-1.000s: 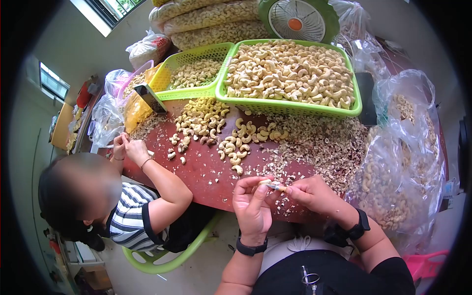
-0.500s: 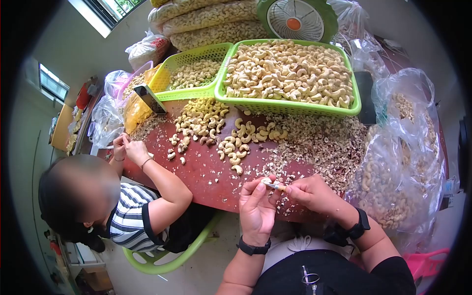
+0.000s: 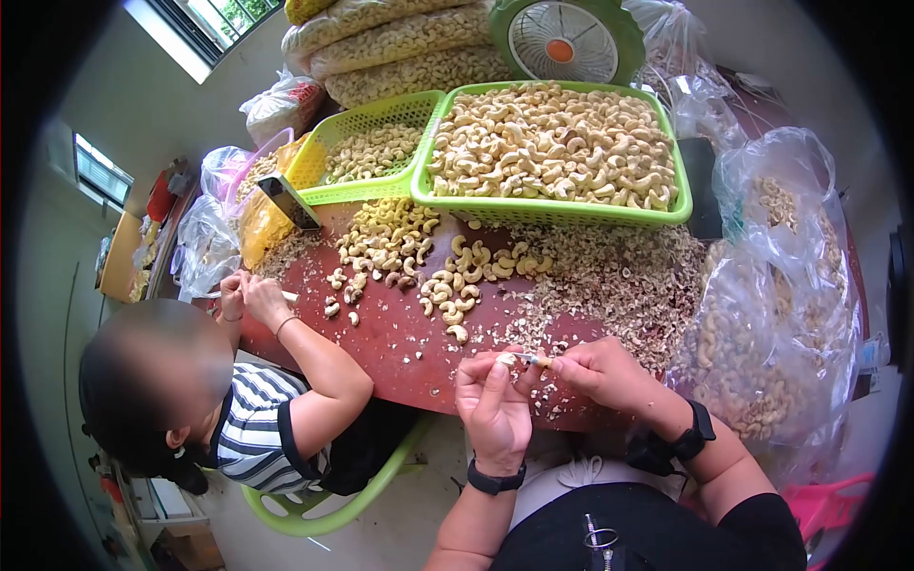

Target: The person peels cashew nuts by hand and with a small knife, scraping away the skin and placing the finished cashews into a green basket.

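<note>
1. Above the near edge of the red table, the left hand pinches a cashew kernel between thumb and fingertips, its palm turned up, probably so the nut stays steady and in plain sight.
2. At that same spot, the right hand closes its fingers around the handle of a small knife; the grip sits close behind the blade, likely for fine control.
3. The blade points toward the left hand and reaches the kernel; whether its edge bites in, I cannot tell.
4. The kernel looks pale cream, mostly covered by the fingers, so its full curve does not show.
5. Beyond the hands, loose cashews lie within easy reach, cream to yellowish, a few browner; brownish scraps spread to their right, seemingly kept apart from them.
6. Behind these, a large green basket holds a heap of cashews, with a smaller green basket beside it, perhaps set back to leave working room.
7. On the left, a co-worker's hands meet, fingers bunched together; what they pinch is unclear.
</note>
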`<action>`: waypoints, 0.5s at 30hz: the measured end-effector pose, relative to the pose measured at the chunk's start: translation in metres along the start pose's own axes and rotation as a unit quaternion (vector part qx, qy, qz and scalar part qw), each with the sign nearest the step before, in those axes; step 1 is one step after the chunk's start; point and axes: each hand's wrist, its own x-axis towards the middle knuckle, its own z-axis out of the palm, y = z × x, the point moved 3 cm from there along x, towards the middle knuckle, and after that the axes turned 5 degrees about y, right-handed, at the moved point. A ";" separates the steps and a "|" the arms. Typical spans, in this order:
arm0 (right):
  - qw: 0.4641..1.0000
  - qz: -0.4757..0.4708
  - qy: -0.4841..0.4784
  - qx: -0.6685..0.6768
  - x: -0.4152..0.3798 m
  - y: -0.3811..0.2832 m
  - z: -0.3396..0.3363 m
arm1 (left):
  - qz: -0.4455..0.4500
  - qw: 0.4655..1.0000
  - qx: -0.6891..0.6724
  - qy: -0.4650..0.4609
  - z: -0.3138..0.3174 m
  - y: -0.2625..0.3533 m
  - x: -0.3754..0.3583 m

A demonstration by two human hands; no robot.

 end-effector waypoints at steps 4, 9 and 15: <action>0.999 0.029 -0.018 0.010 -0.001 -0.002 0.000 | -0.075 0.996 -0.014 0.055 0.002 -0.001 0.003; 1.000 0.021 -0.003 0.001 -0.001 -0.004 -0.001 | -0.077 0.996 -0.015 0.051 -0.004 -0.002 0.004; 1.000 0.008 0.009 0.014 -0.001 -0.002 0.001 | -0.114 0.991 -0.048 0.042 -0.005 -0.001 0.001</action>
